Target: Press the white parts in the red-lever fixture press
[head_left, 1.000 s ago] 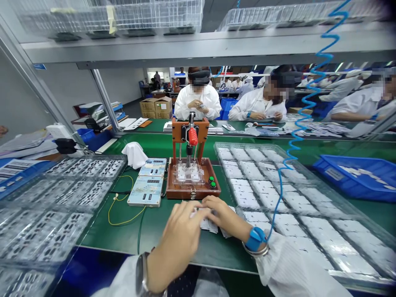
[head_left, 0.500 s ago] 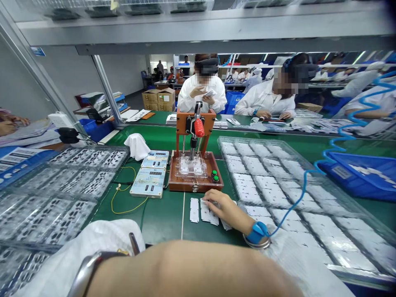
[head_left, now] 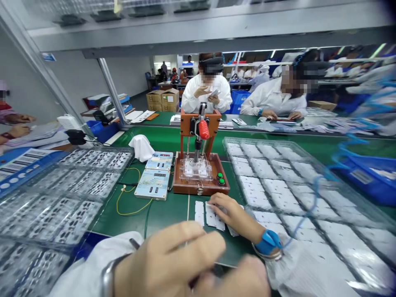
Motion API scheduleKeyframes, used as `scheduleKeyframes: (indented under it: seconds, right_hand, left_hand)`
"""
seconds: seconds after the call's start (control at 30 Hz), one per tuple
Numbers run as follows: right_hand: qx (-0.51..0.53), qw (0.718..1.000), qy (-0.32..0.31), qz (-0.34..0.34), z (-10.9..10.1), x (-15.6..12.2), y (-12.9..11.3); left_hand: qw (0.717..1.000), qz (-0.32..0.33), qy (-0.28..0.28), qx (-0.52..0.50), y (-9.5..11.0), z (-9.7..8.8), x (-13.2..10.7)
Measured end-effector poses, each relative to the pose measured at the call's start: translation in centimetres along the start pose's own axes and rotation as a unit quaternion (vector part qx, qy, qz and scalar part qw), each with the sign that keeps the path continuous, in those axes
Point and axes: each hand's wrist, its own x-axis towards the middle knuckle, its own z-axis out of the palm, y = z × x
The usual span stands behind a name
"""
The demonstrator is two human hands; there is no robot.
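My right hand (head_left: 227, 212) rests on several thin white panels (head_left: 214, 218) with small holes, on the green bench. Its fingers stretch over the panels, loosely bent and touching their upper ends. A single white panel (head_left: 199, 213) lies just left of that group. Close to the camera, my left hand (head_left: 182, 260) is large and blurred, with bent fingers; what lies beneath them is hidden. Behind the panels stands a wooden press fixture (head_left: 201, 187) with a red-handled toggle clamp (head_left: 203, 130), a clear acrylic nest (head_left: 196, 168) and two green buttons (head_left: 220, 178).
Clear trays of white panels (head_left: 253, 194) fill the right side; trays of dark-slotted parts (head_left: 102, 183) fill the left. Two meter boxes (head_left: 153, 183), wires and a white cloth (head_left: 141, 147) stand left of the fixture. A blue cord runs from my right wristband (head_left: 268, 242). Co-workers sit opposite.
My left forearm crossed the foreground before; now the left hand itself is in view, drawn back leftward. My right hand stays on the panels. The whole view has shifted slightly.
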Motion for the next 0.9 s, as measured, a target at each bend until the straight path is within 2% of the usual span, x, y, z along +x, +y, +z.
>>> scheduleKeyframes:
  seconds: [0.07, 0.1, 0.13, 0.23, 0.27, 0.3, 0.33, 0.37, 0.4, 0.43, 0.53, 0.63, 0.77, 0.9]
  right_hand:
    - [0.003, 1.0, -0.005, 0.004, -0.1, -0.1, -0.1]
    - [0.002, 1.0, -0.011, 0.008, -0.1, -0.1, -0.2]
    - [0.0, 1.0, -0.018, 0.011, -0.2, -0.1, -0.2]
    - [-0.007, 0.999, -0.029, 0.017, -0.2, -0.1, -0.1]
    - [-0.008, 0.999, -0.031, 0.018, -0.2, -0.1, -0.1]
    - [-0.009, 0.999, -0.033, 0.02, -0.2, -0.1, 0.0]
    - [-0.009, 0.999, -0.035, 0.021, -0.2, -0.1, 0.1]
    - [-0.01, 0.999, -0.037, 0.023, -0.2, -0.1, 0.1]
    - [-0.01, 0.999, -0.039, 0.026, -0.2, -0.1, 0.1]
    - [-0.011, 0.999, -0.041, 0.028, -0.2, -0.1, 0.1]
    - [-0.009, 0.998, -0.044, 0.039, -0.2, -0.1, -0.1]
    - [-0.004, 0.998, -0.049, 0.051, -0.3, 0.0, -0.3]
    - [0.005, 0.996, -0.055, 0.063, -0.5, 0.3, -0.4]
    - [0.017, 0.994, -0.063, 0.085, -0.7, 0.1, -0.4]
  left_hand:
    - [0.985, 0.111, 0.09, 0.098, -1.1, -0.2, 2.2]
    - [0.965, 0.199, 0.11, 0.129, -2.3, -0.4, 3.2]
    - [0.951, 0.233, 0.122, 0.162, -4.0, -0.8, 4.1]
    - [0.94, 0.16, 0.185, 0.238, -11.2, -3.1, 5.7]
    - [0.94, 0.117, 0.199, 0.251, -13.9, -4.3, 5.8]
    - [0.944, 0.043, 0.193, 0.263, -16.7, -5.5, 5.8]
    - [0.945, -0.057, 0.169, 0.275, -19.3, -6.6, 5.6]
    - [0.935, -0.173, 0.123, 0.284, -21.7, -7.7, 5.2]
    - [0.918, -0.273, 0.049, 0.282, -23.8, -8.6, 4.7]
    - [0.911, -0.307, 0.007, 0.275, -25.7, -9.4, 3.9]
    - [0.901, -0.332, -0.089, 0.265, -29.5, -10.5, 1.5]
    - [0.889, -0.328, -0.177, 0.266, -31.5, -10.7, 0.1]
    - [0.865, -0.327, -0.248, 0.288, -33.2, -10.9, 0.7]
    - [0.854, -0.327, -0.283, 0.29, -34.5, -10.9, 2.0]
